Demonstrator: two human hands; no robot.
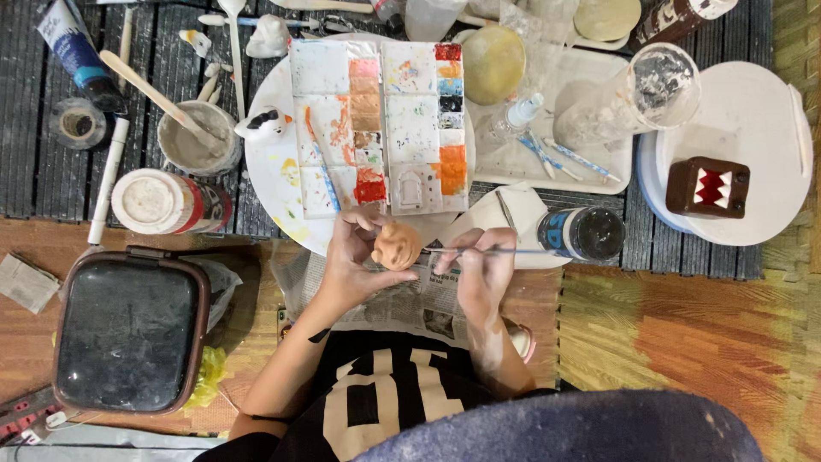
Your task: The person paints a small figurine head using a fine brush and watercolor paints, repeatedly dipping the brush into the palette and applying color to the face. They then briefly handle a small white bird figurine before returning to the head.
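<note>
Small orange clay head is clamped in left hand grip; thin brush is pinched in right hand, long axis left-right, tip touching head's right side.

A black short-sleeved shirt is worn, marked across the front with large cream block figures. Both forearms are left bare. A dark, narrow mark is seen on the left forearm. Pale dried smears are seen along the right forearm. A blue-grey cloth is spread over the lap.
</note>
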